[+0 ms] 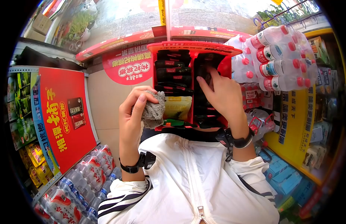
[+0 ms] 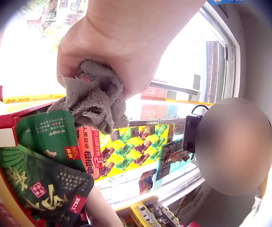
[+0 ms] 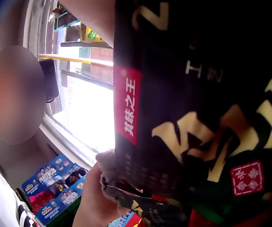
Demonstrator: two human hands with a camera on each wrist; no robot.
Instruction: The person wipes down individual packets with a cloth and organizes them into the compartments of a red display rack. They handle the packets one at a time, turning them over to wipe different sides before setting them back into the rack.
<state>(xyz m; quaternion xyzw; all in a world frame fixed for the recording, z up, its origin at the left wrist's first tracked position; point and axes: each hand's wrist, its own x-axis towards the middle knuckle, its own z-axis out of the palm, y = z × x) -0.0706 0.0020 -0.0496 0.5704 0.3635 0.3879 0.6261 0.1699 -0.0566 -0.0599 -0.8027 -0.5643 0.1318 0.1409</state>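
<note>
The fingers of the left hand curl round a grey cloth, bunched beside the near left part of a red box. Held in a wad like that, it probably stays compact and clear of the packets.

The right hand reaches down into the box's right compartment, thumb and forefinger apart at their visible parts. Its fingertips are lost among dark packets, so I cannot tell whether they pinch one; in the right wrist view a large black packet blocks the sight of them.

In the left compartment more black packets stack up towards the far end, with a yellow packet and a green one nearer the body. The tight rows seem meant to save space, and they leave fingers little room; the red divider also keeps the two sides apart.

Shrink-wrapped bottles crowd the box's right side, likely limiting the right elbow's swing. Off to the left, past bare floor, stands a red sign board. Beyond the box is bright glass.
</note>
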